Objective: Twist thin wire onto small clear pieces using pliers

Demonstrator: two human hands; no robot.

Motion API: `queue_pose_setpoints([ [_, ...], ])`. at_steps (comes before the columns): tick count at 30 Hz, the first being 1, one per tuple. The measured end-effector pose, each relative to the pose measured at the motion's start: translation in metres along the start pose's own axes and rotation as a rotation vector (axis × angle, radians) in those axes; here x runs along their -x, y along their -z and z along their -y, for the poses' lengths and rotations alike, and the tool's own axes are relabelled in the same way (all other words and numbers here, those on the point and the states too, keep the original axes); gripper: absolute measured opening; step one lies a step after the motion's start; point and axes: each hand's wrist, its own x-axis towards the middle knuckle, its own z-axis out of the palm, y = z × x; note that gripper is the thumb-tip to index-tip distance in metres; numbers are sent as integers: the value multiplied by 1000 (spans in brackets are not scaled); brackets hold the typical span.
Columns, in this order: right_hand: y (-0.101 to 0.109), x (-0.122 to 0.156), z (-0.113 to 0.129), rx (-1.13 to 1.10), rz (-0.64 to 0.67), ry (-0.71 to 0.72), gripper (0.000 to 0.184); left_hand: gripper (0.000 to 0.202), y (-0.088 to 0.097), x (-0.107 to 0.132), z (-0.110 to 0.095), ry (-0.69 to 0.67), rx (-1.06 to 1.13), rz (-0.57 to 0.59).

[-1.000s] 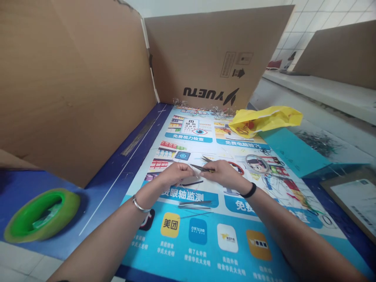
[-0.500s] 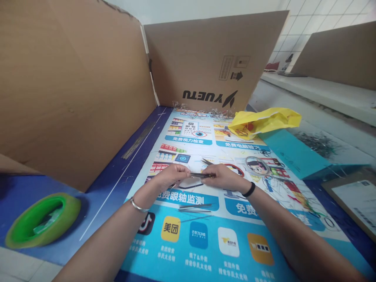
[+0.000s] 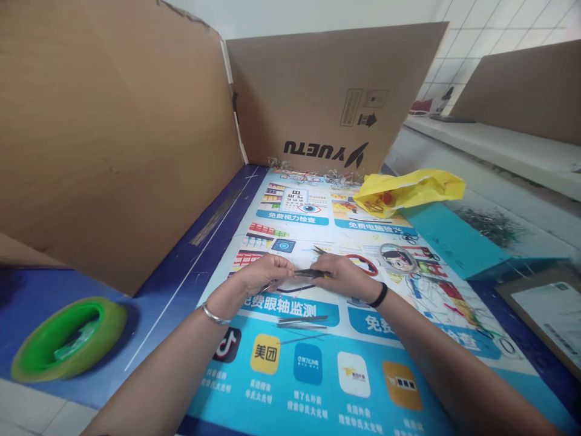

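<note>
In the head view, my right hand [image 3: 340,275] is closed round dark pliers [image 3: 307,274], whose narrow jaws point left; a bit of yellow handle shows at the fingers. My left hand [image 3: 270,271] pinches a thin wire [image 3: 269,288] at the tips of the jaws; most of the wire is covered by the fingers. Just beyond my right hand lie two dark pointed tips [image 3: 320,250] of another tool, its rest hidden. Closer to me, a small bunch of dark thin strips [image 3: 302,321] lies on the printed poster [image 3: 336,418].
Cardboard panels [image 3: 181,151] stand at the left and back. A green tape roll [image 3: 68,339] lies at left, near a bundle of thin wires [image 3: 215,218]. To the right are a yellow bag [image 3: 417,184], a turquoise box [image 3: 458,236] and tangled wire clippings [image 3: 492,224].
The camera view has shifted very slightly. Both hands keep nearly the same pose, with the pliers' jaws still beside my left fingertips.
</note>
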Motion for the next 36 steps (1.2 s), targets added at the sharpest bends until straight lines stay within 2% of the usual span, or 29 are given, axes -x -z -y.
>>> queue_pose_setpoints([
  [8,-2,-1,-1,24,-23,55,19,16,2,0,2,19,15,26],
  [25,-13,-2,-3,32,-79,9,17,18,-1,1,-1,-10,26,0],
  [36,-11,-2,0,-81,-55,-119,22,19,1,-2,3,-53,-30,-65],
])
